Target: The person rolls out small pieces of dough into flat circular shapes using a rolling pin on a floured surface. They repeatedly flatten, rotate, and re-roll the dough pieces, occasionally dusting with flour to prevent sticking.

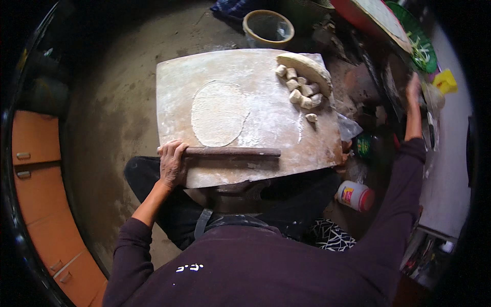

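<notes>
A floured wooden board (176, 73) lies across my lap. My left hand (172, 163) grips the left end of a dark wooden rolling pin (234, 152), which rests along the board's near side. Just beyond the pin is a thin, rolled-out round of dough (218, 115). Several small dough lumps (301, 89) are grouped at the far right, beside a thick half-round slab (307, 67), apparently dough. One lump (311, 118) sits apart, nearer me. My right hand (413, 90) reaches out over the counter at right, blurred; whether it holds anything is unclear.
Beyond the board stands a bin (268, 40) with a yellowish rim. At right are a counter (447, 184), a yellow packet (445, 81) and a green basket (429, 63) with shredded greens. A red-lidded jar (355, 195) lies near my right knee. Orange cabinets (38, 192) line the left.
</notes>
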Demonstrator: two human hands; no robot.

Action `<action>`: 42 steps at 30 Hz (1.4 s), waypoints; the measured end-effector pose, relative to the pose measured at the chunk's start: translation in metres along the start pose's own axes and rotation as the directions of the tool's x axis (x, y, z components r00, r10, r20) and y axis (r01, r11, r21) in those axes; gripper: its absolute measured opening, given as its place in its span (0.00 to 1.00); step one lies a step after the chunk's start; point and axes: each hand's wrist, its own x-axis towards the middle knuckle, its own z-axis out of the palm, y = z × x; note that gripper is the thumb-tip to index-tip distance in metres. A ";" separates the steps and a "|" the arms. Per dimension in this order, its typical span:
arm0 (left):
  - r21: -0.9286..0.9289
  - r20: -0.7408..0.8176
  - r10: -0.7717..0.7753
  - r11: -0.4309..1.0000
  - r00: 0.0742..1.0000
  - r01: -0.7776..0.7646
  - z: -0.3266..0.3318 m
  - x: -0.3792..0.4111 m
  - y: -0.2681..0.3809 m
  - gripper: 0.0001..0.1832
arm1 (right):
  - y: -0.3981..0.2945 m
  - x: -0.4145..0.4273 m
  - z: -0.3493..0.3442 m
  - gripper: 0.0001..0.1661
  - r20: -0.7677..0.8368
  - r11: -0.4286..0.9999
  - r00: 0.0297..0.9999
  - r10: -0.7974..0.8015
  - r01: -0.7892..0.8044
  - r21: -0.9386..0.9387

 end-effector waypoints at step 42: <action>0.076 0.150 0.086 0.992 0.985 -0.098 -0.013 -0.008 -0.002 0.21 | -0.610 -0.314 0.047 0.36 -0.080 0.258 0.391 -0.917 0.733 0.629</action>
